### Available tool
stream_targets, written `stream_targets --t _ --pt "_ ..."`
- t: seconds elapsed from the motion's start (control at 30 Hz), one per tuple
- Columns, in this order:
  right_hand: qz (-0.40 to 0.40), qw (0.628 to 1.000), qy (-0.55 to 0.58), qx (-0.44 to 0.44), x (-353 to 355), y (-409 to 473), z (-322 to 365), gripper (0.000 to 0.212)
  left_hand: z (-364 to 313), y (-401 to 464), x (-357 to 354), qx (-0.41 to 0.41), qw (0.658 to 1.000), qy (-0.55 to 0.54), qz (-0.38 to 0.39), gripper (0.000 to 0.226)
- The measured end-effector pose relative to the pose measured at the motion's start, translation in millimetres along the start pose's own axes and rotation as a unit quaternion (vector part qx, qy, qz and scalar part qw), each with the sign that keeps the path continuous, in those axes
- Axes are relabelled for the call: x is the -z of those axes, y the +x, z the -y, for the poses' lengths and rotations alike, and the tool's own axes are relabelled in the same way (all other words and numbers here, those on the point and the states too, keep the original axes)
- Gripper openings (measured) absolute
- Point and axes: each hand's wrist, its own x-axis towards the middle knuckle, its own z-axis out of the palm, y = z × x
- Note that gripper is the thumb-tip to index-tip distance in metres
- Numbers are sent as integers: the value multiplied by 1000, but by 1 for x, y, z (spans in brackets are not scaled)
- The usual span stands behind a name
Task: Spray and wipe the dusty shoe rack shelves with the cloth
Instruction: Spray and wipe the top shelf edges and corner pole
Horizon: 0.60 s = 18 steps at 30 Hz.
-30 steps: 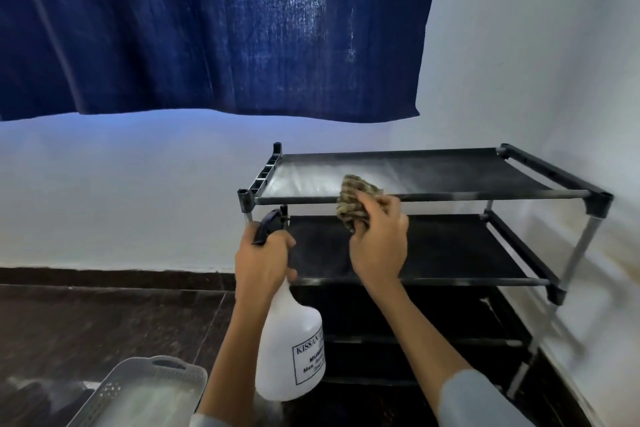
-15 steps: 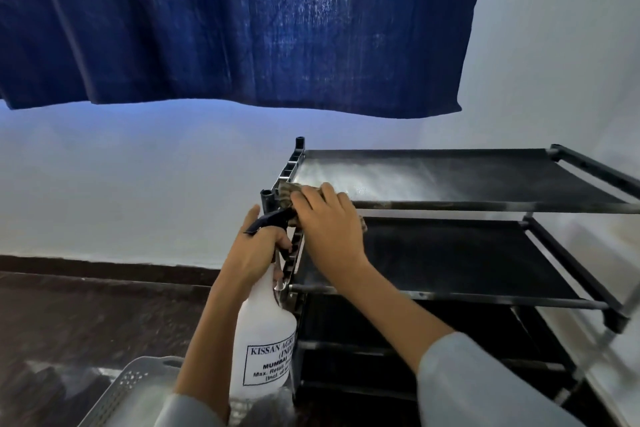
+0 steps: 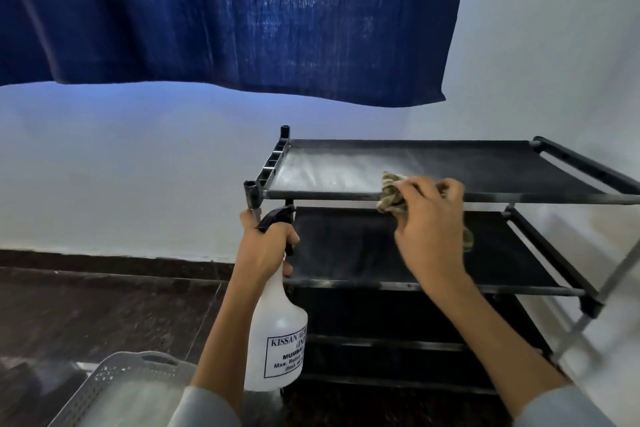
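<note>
You wore pale grey-blue sleeves, pushed up so both forearms were bare. Your left hand (image 3: 266, 246) and right hand (image 3: 431, 236) had no gloves, rings or watch showing.

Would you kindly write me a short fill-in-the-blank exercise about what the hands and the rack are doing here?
1. The left hand grips the white ____ bottle.
2. The right hand holds the cloth at the front edge of the rack's ____ shelf.
3. The curtain hanging above is ____ in colour.
4. The pale film on that shelf lies toward its ____ end.

Missing words: spray; top; blue; left
</note>
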Motion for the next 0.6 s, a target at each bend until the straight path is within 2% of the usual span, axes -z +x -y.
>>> stream_targets --t 0.17,0.27,0.37,0.5,0.6 --pt "-52 989 79 110 -35 -11 67 35 -5 -13 -10 -11 1000 -22 0 50" --pt "-70 980 90 164 -47 -17 79 32 -6 -13 -10 -15 999 -33 -13 48" --pt "-103 981 65 152 -45 -21 36 35 -7 -13 -10 -5 1000 -26 -7 46" --pt "-149 985 32 78 -32 -29 -48 30 -10 -9 -10 3 999 -33 -5 46" --pt "-166 982 4 90 -32 -29 -63 22 -12 -7 -14 9 999 -50 -11 48"
